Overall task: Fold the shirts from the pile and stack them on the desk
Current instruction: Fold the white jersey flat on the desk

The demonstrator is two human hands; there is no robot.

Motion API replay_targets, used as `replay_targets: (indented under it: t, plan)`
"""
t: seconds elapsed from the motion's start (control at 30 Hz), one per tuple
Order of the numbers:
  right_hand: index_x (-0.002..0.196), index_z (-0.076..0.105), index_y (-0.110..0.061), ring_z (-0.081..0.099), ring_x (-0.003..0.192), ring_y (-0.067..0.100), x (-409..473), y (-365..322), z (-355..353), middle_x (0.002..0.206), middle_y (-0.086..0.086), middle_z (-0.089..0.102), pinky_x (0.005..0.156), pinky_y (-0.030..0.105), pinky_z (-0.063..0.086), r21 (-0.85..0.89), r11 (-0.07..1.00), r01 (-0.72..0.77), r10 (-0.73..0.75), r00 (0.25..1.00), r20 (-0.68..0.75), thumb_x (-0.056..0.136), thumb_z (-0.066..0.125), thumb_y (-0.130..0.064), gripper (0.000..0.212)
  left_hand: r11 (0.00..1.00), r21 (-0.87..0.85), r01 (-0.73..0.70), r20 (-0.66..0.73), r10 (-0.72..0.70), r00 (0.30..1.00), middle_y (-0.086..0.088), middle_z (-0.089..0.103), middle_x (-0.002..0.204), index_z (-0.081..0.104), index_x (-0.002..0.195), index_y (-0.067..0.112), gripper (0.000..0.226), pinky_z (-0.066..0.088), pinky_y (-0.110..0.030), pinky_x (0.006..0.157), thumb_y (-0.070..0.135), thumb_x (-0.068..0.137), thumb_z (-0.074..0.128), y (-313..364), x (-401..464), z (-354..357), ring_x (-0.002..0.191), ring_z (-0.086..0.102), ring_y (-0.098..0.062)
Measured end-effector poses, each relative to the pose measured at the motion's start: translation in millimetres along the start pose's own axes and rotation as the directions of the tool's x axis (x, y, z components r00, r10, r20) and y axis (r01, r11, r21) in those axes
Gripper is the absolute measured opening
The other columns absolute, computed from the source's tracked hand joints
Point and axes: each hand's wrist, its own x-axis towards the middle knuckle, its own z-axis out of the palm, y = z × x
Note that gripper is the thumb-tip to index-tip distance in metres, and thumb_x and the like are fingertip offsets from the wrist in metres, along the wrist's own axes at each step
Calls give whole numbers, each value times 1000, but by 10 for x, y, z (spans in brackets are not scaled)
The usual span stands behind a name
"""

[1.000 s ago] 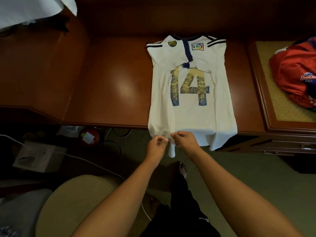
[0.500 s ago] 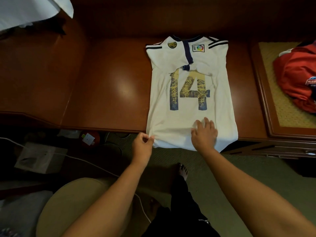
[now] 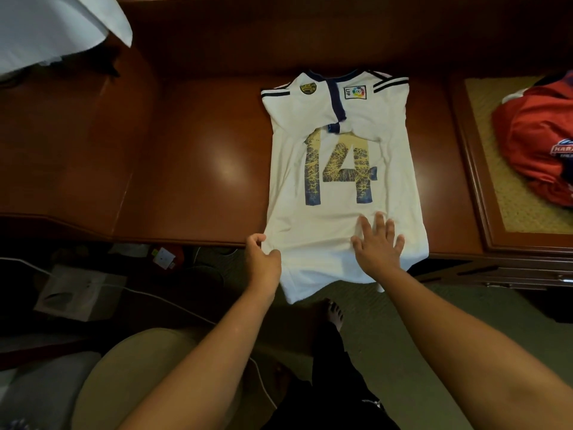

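— Where is the shirt now?

— The white shirt (image 3: 338, 187) lies flat on the table (image 3: 192, 169), number 14 facing up, collar at the far edge, sleeves already tucked in over the chest. Its hem hangs off the near edge of the table, toward my feet.

— What has just changed?

— A second ago both my hands were bunched together at the middle of the hem, below the table edge. Since then they have parted. My right hand (image 3: 376, 246) has come up onto the cloth, and my left hand (image 3: 263, 259) has gone out to the near-left corner. I judge the side folds are done and I am smoothing the lower part before folding the hem up toward the collar.

— How do your hands lie?

— My right hand is flat, palm down, its fingers (image 3: 379, 225) straight and spread, pressing the cloth just below the 14; it grasps nothing. My left hand pinches the shirt's left edge right at the table's near rim, thumb and fingers closed on the cloth. Both forearms reach in from the near side, roughly parallel.

— And around it?

— A red garment (image 3: 536, 141) sits on a woven-topped stand (image 3: 496, 193) to the right, well apart from the shirt; probably the rest of the pile. White cloth (image 3: 52, 26) shows at the far left.
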Motion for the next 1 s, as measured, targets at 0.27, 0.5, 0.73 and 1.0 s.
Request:
replay_targets:
  t: [0.27,0.5,0.73,1.0]
  plan:
    - [153,0,-31,-18,146,28,-3,29,-2,160,3,-16,115,55,-3,-9,1000,17,-17,1000,4,102,25,-43,58,972,124,198,53,-205,977,-7,56,90,57,105,5,18,35,-23,49,2,92,45,61,210,-45,68,49,-17]
    - [153,-1,-32,-19,146,27,-7,24,3,160,3,-17,115,55,-4,-16,1000,16,-15,1000,9,102,24,-44,59,997,-32,65,37,-64,997,0,52,81,51,87,7,7,37,-25,62,0,86,51,148,160,-124,76,49,-15]
    - [153,-2,-34,-19,146,27,5,16,-1,160,2,-18,115,55,-5,-5,1000,8,-8,1000,23,102,23,-46,58,976,210,-49,-43,59,997,-4,57,100,47,102,12,17,43,-28,72,4,88,53,138,241,-129,89,55,-21]
    - [153,-2,-33,-18,146,28,-5,-7,-33,160,3,-17,115,56,-4,-6,1000,6,-6,999,35,102,25,-45,59,786,487,-381,93,387,917,-4,44,110,61,125,13,41,47,-31,79,-5,92,44,42,60,78,89,53,-23]
